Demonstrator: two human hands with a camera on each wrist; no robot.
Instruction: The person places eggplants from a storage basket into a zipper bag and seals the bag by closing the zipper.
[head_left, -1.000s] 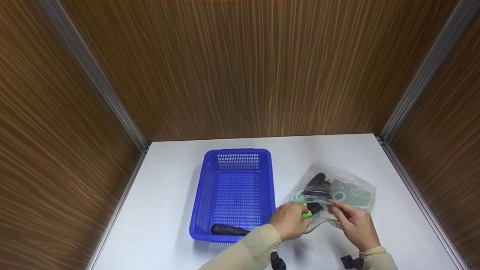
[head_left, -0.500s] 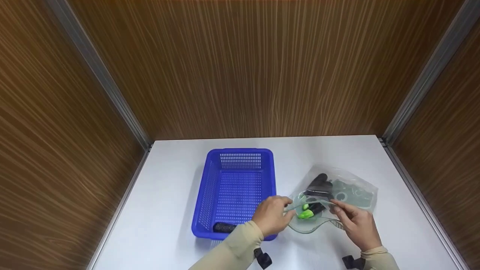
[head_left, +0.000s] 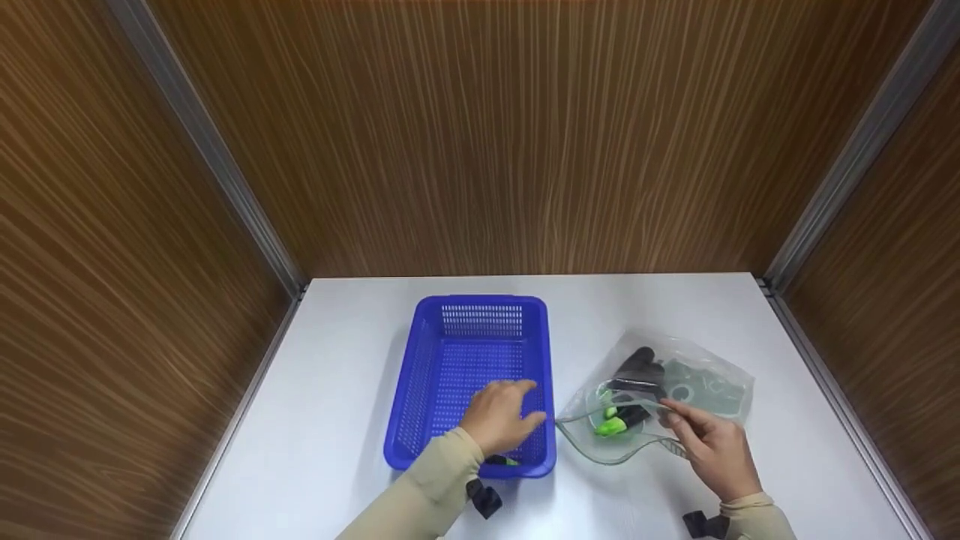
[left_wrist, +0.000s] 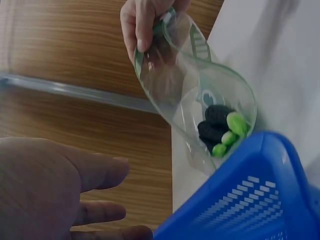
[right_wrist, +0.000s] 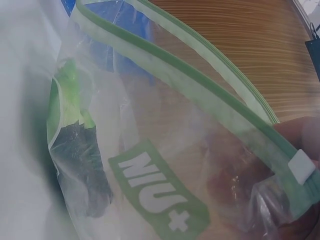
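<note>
Over the blue basket hangs the left hand, its fingers out straight and the thumb spread apart from them. The right hand pinches the rim of a clear bag, which lies on the white table just right of the basket with its mouth gaping. Inside the bag are several dark vegetables with green ends. Another dark vegetable lies at the near end of the basket, mostly hidden beneath the left hand and sleeve; only its green tip and a little of its body show from the head.

From the left wrist, three green ends are seen bunched together within the bag, with the basket's corner cutting across the view. Only the right wrist view gives a clear look at the white slider, beside the pinching fingers, and the green label reading "NIU+". Wood-patterned walls stand behind and at both sides.
</note>
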